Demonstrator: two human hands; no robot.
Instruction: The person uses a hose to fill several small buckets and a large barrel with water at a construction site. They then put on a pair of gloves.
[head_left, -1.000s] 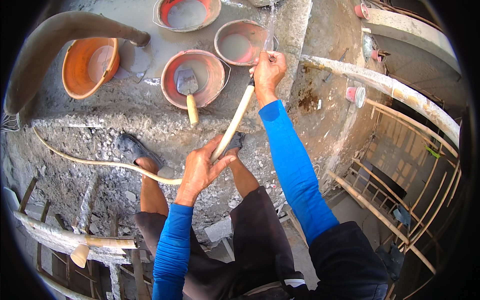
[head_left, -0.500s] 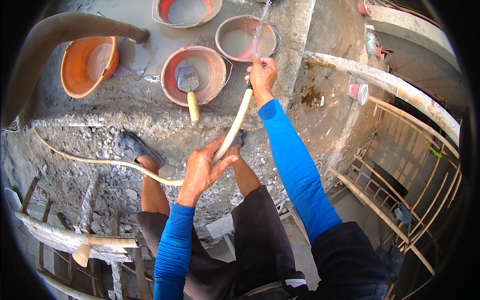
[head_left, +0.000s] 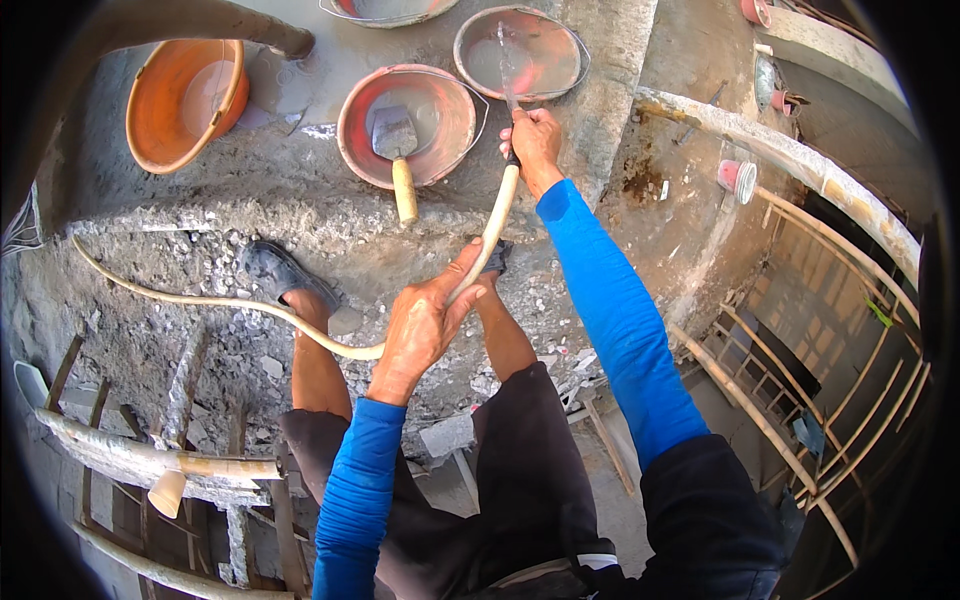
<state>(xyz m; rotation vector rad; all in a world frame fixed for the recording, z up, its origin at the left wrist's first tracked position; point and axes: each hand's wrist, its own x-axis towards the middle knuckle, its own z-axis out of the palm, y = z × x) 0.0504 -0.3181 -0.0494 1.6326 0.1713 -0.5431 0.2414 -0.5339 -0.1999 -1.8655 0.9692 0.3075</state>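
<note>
My right hand (head_left: pixel 535 148) is closed round the dark end of a cream hose (head_left: pixel 499 208). Water (head_left: pixel 506 65) streams from it over the pinkish bucket (head_left: pixel 467 60) just beyond. Lower down, my left hand (head_left: pixel 422 322) wraps the same hose, which runs off leftward across rubble. Left of the right hand, another pinkish bucket (head_left: pixel 462 140) holds greyish water. A trowel (head_left: pixel 404 190) rests in it, its flat blade inside and its yellowish wooden handle over the near rim.
An orange bucket (head_left: pixel 137 115) stands tilted at the left, below a thick curved pole (head_left: pixel 215 22). Another bucket (head_left: pixel 390 20) is cut off at the top edge. Bamboo poles (head_left: pixel 745 400) and a lower level lie to the right. A small pink-and-white pail (head_left: pixel 738 180) sits by the beam.
The water stream, which reached past the bucket's far rim, now falls shorter, over the bucket. The view has shifted slightly; both hands keep their hold on the hose.
</note>
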